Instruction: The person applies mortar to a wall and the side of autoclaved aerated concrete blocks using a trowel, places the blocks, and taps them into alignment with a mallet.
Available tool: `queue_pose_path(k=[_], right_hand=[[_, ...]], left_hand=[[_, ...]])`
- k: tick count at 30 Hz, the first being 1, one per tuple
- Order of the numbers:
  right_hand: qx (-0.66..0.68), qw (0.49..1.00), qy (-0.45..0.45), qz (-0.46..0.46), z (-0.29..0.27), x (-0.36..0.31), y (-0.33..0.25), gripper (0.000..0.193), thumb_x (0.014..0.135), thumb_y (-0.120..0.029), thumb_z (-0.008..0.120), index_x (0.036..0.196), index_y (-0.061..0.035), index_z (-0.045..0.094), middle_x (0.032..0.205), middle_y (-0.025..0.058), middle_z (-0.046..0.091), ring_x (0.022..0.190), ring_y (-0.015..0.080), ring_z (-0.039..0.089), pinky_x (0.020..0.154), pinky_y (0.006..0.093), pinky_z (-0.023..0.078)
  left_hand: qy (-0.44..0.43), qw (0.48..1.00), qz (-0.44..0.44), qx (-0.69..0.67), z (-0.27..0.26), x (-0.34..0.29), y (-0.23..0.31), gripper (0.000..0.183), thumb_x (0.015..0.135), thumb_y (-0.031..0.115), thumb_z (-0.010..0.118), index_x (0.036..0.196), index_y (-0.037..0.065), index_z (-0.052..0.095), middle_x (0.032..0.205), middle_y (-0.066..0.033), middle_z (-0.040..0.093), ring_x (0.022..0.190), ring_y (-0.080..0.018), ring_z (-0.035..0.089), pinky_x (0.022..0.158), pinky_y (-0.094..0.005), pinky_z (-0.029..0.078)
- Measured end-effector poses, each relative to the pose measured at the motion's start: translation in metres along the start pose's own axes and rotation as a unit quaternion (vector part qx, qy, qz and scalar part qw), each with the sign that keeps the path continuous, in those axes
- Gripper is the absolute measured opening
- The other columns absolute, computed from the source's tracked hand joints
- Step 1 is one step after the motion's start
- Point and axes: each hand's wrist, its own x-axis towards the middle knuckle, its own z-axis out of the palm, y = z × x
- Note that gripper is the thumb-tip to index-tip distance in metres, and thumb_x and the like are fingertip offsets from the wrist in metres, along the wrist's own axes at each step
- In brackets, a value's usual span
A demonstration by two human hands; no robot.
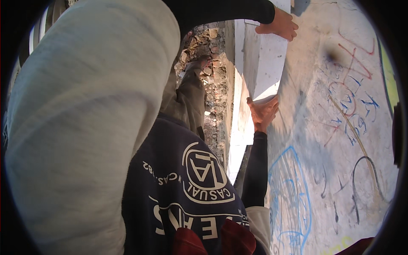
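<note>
A long white slab or block lies along the base of a marked wall, its near end sunlit. My left hand comes across from the upper left in a black sleeve. Its thumb lies on the slab's face and its fingers curl over the wall-side edge. Against the slab's near end is my right hand, thumb and fingers spread around that end, the palm below it. The slab's underside and its far end beyond the left hand are hidden.
The pale wall carries red, blue and black scribbles and fills the right side. A white ledge runs beside the slab. Lower down lies ground with broken brick rubble, where my bare foot shows.
</note>
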Motion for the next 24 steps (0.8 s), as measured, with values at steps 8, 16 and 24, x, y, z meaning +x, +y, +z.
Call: queue_pose_path(k=[8,16,24], right_hand=[[0.022,0.999,-0.038,0.026,-0.005,0.001,-0.006,0.126,0.062,-0.057,0.088,0.152,0.0079,0.029,0.135,0.0269,0.049,0.127,0.0462,0.047,0.103,0.0563,0.042],[-0.036,0.998,-0.04,0.026,-0.004,0.007,-0.005,0.126,0.061,-0.055,0.091,0.152,0.0065,0.03,0.138,0.0261,0.048,0.128,0.0462,0.047,0.101,0.0568,0.046],[-0.007,0.998,-0.053,0.04,-0.008,0.007,-0.01,0.125,0.062,-0.05,0.091,0.154,0.0044,0.027,0.138,0.0253,0.048,0.129,0.0467,0.047,0.104,0.0581,0.045]], left_hand=[[0.083,0.996,0.01,0.004,0.021,0.001,-0.005,0.072,0.046,0.033,0.097,0.108,0.013,0.068,0.117,-0.0034,0.064,0.121,-0.029,0.055,0.092,-0.0453,0.054],[0.058,0.998,0.002,-0.006,0.018,0.003,-0.004,0.071,0.046,0.032,0.097,0.107,0.012,0.069,0.117,-0.0039,0.065,0.121,-0.0291,0.055,0.091,-0.0452,0.055],[0.057,0.998,0.0,-0.006,0.014,-0.003,-0.002,0.069,0.046,0.029,0.097,0.107,0.011,0.071,0.118,-0.0043,0.066,0.12,-0.0289,0.057,0.089,-0.046,0.056]])
